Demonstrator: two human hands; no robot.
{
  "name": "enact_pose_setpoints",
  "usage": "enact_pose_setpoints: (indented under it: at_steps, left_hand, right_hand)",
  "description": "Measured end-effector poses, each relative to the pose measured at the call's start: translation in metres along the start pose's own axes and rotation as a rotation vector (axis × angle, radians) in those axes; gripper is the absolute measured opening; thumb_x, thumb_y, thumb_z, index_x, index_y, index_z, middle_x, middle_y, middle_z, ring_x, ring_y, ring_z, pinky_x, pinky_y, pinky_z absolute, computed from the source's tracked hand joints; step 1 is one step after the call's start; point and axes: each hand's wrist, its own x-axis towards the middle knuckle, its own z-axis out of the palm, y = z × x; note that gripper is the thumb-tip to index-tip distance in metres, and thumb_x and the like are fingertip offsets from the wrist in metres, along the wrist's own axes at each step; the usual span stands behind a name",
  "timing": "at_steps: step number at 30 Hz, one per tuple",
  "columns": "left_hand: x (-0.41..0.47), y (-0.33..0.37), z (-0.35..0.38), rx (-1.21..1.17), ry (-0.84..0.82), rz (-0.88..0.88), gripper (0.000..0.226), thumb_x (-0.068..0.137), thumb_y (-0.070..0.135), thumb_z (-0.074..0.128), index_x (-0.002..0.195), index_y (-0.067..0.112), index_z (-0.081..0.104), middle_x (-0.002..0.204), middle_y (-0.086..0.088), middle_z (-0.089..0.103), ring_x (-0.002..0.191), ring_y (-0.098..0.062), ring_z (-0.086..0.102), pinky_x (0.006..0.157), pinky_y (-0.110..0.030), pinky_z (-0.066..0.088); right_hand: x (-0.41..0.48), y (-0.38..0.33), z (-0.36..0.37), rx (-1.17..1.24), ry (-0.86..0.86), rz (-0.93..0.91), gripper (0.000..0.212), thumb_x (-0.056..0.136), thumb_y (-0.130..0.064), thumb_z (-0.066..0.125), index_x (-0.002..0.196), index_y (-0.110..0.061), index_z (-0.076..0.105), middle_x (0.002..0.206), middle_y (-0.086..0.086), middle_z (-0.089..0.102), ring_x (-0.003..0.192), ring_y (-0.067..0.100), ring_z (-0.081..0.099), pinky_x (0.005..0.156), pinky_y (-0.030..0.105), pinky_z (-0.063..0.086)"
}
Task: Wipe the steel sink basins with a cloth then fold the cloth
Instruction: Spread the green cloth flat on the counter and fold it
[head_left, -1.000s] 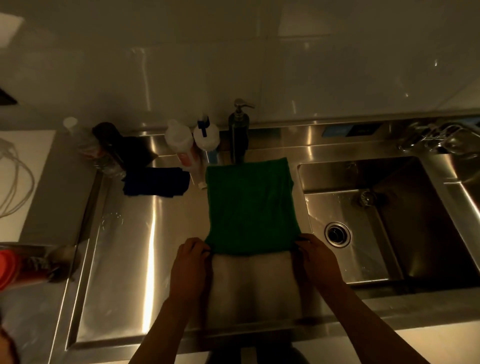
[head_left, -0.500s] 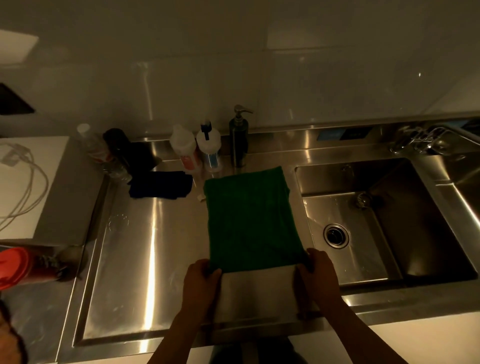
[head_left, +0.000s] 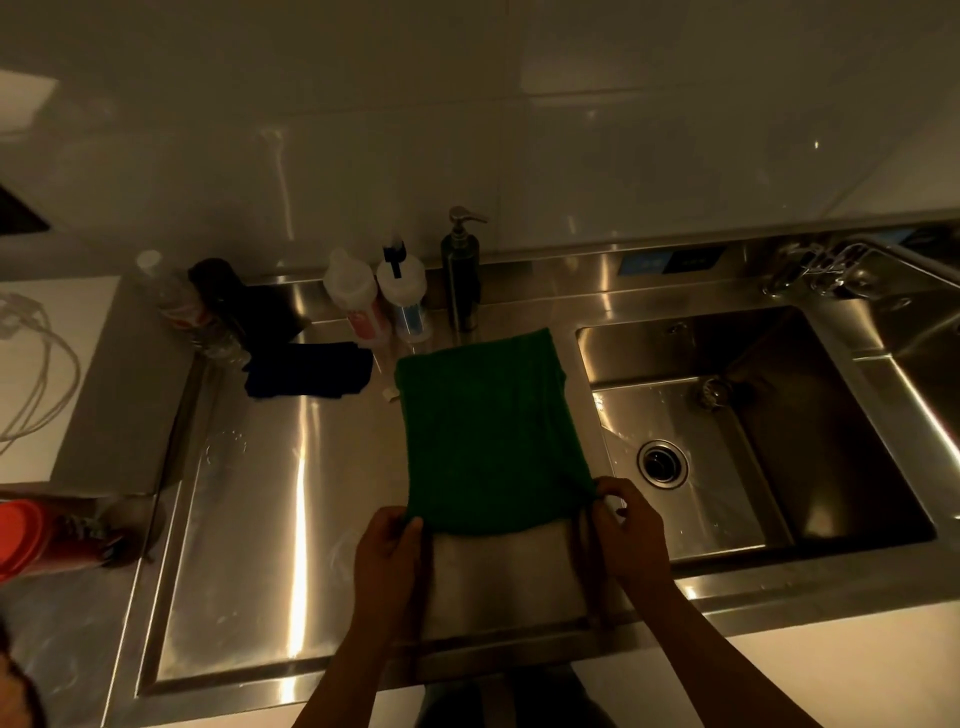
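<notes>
Head view: one green cloth lies spread flat on the steel bench, its near edge lifted slightly off the metal.
Left hand: closed in a pinch on the cloth's near left corner.
Right hand: closed in a pinch on the near right corner, just short of the basin rim.
Basins: one sink basin is fully in view beyond the right hand, with one round drain; a second begins at the far right edge.
Bottles: two white bottles and one steel pump dispenser stand past the cloth's far edge; further clear and dark bottles stand beyond the left hand.
Other cloth: one dark cloth lies ahead of the left hand.
Writing: the labels are too dim to read.
Change: half a second ago both hands sat lower on the corners; the near edge now sags between them.
</notes>
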Motion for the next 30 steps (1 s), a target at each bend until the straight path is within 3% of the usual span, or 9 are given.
enact_pose_setpoints:
  at_steps: [5,11,14,18,20,22,26,28,30]
  left_hand:
    - [0.007,0.005,-0.004,0.020,0.064,-0.057,0.005,0.102,0.018,0.062,0.101,0.019,0.068,0.078,-0.004,0.072,0.064,-0.014,0.067,0.053,-0.018,0.048]
    - [0.009,0.000,-0.017,0.081,0.142,-0.045,0.003,0.100,0.024,0.065,0.100,0.026,0.068,0.087,0.009,0.072,0.077,-0.014,0.069,0.063,-0.031,0.051]
    - [0.004,-0.007,-0.018,0.152,0.116,-0.062,0.004,0.099,0.029,0.067,0.102,0.029,0.066,0.080,0.007,0.070,0.070,-0.012,0.067,0.059,-0.027,0.046]
    - [-0.002,-0.010,-0.014,0.242,-0.014,-0.054,0.027,0.098,0.028,0.069,0.120,0.034,0.054,0.083,0.007,0.068,0.068,-0.011,0.067,0.057,-0.024,0.048]
    - [-0.005,-0.012,-0.014,0.299,-0.064,-0.005,0.038,0.097,0.025,0.070,0.122,0.040,0.046,0.084,0.008,0.066,0.065,-0.009,0.066,0.053,-0.020,0.047]
    - [-0.006,-0.017,-0.015,0.315,-0.065,0.001,0.031,0.097,0.023,0.070,0.114,0.035,0.047,0.081,0.004,0.067,0.061,-0.013,0.066,0.051,-0.024,0.049]
    - [-0.004,-0.027,-0.021,0.368,-0.087,-0.036,0.016,0.099,0.021,0.066,0.096,0.033,0.055,0.089,0.006,0.067,0.076,-0.020,0.067,0.066,-0.035,0.055]
    - [-0.004,-0.031,-0.025,0.412,-0.115,-0.015,0.014,0.099,0.020,0.067,0.099,0.034,0.065,0.101,0.004,0.069,0.089,-0.019,0.065,0.077,-0.033,0.051]
    - [-0.003,-0.033,-0.027,0.425,-0.144,-0.035,0.013,0.097,0.023,0.070,0.107,0.031,0.071,0.111,0.002,0.069,0.099,-0.018,0.065,0.088,-0.032,0.050]
  right_hand:
    - [0.006,-0.008,-0.001,0.063,0.051,0.008,0.019,0.098,-0.016,0.056,0.098,-0.035,0.059,0.085,-0.013,0.066,0.078,0.001,0.063,0.067,0.024,0.049]
    - [0.017,-0.002,-0.013,-0.101,-0.016,0.076,0.021,0.098,-0.014,0.052,0.096,-0.033,0.060,0.084,-0.008,0.066,0.073,0.014,0.065,0.067,0.037,0.056]
    - [0.016,0.006,-0.014,-0.170,-0.094,0.148,0.017,0.095,-0.007,0.055,0.097,-0.023,0.062,0.091,-0.001,0.066,0.083,0.020,0.065,0.074,0.036,0.054]
    - [0.009,0.016,-0.012,-0.249,-0.226,0.268,0.013,0.092,-0.006,0.057,0.099,-0.016,0.063,0.097,0.001,0.062,0.087,0.019,0.061,0.074,0.033,0.049]
    - [0.007,0.018,-0.012,-0.327,-0.308,0.267,0.006,0.092,-0.013,0.059,0.097,-0.015,0.063,0.094,0.000,0.059,0.085,0.015,0.058,0.075,0.032,0.048]
    - [0.006,0.016,-0.010,-0.348,-0.340,0.261,0.016,0.095,-0.028,0.061,0.087,-0.015,0.066,0.085,0.002,0.064,0.076,0.014,0.060,0.069,0.032,0.050]
    - [0.009,0.011,-0.009,-0.338,-0.310,0.306,0.028,0.091,-0.040,0.069,0.074,-0.018,0.066,0.071,0.002,0.066,0.067,0.014,0.065,0.061,0.029,0.050]
    - [0.010,0.015,-0.010,-0.309,-0.260,0.343,0.024,0.088,-0.032,0.075,0.074,-0.014,0.069,0.069,0.004,0.069,0.065,0.017,0.069,0.065,0.033,0.056]
    - [0.009,0.019,-0.013,-0.244,-0.200,0.393,0.025,0.083,-0.029,0.081,0.068,-0.012,0.070,0.059,0.002,0.070,0.055,0.015,0.069,0.057,0.028,0.054]
